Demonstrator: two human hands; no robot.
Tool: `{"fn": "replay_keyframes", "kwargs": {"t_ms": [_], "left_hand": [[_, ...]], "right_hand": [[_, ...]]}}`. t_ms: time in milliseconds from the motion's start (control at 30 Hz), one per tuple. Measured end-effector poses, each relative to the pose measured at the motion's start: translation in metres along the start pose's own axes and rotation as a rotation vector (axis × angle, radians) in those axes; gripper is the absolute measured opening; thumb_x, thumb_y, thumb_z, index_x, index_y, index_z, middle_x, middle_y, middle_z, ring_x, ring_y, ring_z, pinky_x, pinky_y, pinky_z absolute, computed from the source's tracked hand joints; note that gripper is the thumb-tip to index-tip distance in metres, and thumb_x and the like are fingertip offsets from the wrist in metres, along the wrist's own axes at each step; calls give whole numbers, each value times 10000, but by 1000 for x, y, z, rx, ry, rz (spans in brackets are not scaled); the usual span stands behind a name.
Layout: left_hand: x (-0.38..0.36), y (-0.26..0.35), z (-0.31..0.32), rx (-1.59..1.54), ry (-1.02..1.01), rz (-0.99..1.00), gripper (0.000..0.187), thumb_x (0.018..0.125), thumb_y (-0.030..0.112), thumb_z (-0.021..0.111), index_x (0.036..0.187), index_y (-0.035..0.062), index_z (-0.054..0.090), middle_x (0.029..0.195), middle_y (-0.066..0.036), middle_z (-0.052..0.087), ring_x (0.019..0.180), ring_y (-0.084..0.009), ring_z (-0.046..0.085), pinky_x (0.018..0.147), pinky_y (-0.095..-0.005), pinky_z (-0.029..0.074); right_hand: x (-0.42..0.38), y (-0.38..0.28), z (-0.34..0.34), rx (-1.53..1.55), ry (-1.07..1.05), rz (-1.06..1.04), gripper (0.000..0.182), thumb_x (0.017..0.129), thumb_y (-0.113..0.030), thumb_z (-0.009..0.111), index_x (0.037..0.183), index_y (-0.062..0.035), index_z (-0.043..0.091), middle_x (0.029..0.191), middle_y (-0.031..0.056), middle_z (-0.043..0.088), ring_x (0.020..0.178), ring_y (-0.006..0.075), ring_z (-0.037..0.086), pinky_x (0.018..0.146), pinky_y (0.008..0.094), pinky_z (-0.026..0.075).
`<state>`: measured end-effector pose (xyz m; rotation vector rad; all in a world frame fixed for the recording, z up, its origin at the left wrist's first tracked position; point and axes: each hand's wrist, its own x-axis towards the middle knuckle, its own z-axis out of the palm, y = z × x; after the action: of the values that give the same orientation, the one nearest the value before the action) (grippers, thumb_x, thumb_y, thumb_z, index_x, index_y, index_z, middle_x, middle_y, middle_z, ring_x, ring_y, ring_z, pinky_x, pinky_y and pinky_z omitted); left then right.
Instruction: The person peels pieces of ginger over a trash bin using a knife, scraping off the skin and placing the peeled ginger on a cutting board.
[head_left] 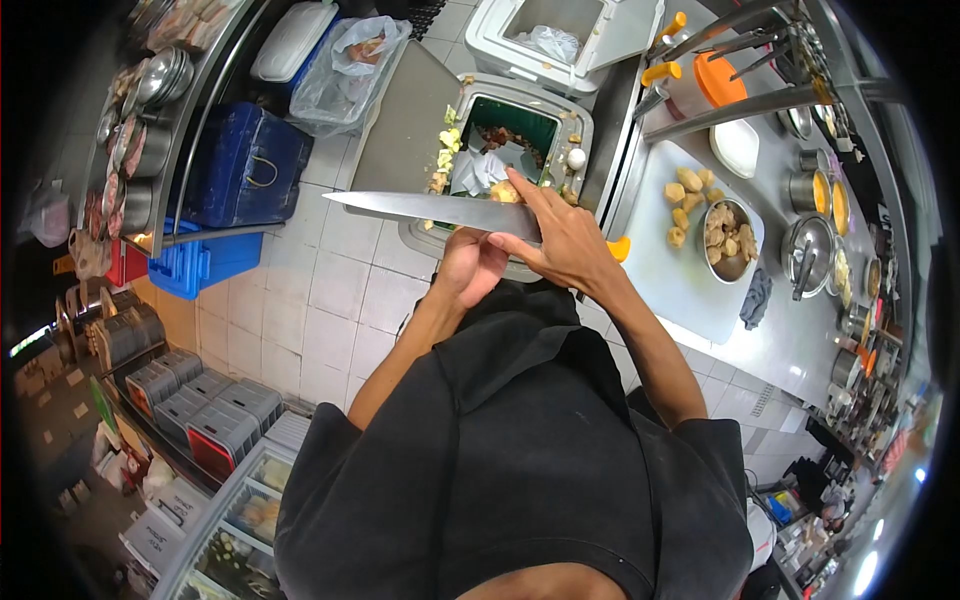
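Note:
My right hand (pixel 560 235) is wrapped round a large kitchen knife (pixel 430 208), whose yellow handle end shows beyond the wrist. The long blade points left, above the waste bin's near edge. A pale piece of ginger (pixel 505 191) sticks out past the far side of the blade, by my right fingertips. Close under the blade, my left hand (pixel 472 268) is turned palm up and closed round the ginger's near end; the blade partly hides its fingers. Below lies the open bin (pixel 585 130), holding paper and peelings, with scraps along its rim.
At right, a white cutting board (pixel 690 290) carries ginger pieces (pixel 686 198), a metal bowl (pixel 712 262) of more ginger and a grey cloth (pixel 757 298). Metal pots stand behind it. A blue crate (pixel 245 165) and a bagged container (pixel 350 85) are at left.

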<state>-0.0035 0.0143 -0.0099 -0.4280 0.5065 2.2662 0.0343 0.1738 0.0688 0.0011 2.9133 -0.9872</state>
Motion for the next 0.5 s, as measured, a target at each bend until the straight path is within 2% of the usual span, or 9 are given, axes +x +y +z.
{"fn": "replay_keyframes", "kwargs": {"t_ms": [167,233,433,500], "left_hand": [[-2,-1,5,64,21,39,255,917,94,599,1162,27,573,1067,-20,621,973,-112,595,897,-261,480],[-3,-1,2,157,-85,86,335,928,131,609,1236,18,538,1087,-21,610,984,-107,584,900,-250,469],[-5,1,15,233,-75,133,522,958,207,597,1402,-3,420,1178,-39,573,1055,-103,552,949,-262,448],[-5,5,17,272,-104,163,519,970,198,577,1415,-7,406,1209,-46,563,1079,-108,547,963,-267,443]], "right_hand": [[2,1,-1,0,1,-8,773,846,-550,656,1419,-75,451,1157,243,629,926,424,643,783,459,526],[3,2,-2,0,-29,12,769,844,-551,657,1408,-68,458,1161,244,628,928,427,643,785,462,526],[4,5,-3,6,-45,-26,773,850,-563,640,1412,-70,447,1179,240,624,949,425,644,796,468,523],[8,12,6,35,130,-182,799,846,-632,609,1407,-87,448,904,208,634,707,409,635,638,472,510]]}}
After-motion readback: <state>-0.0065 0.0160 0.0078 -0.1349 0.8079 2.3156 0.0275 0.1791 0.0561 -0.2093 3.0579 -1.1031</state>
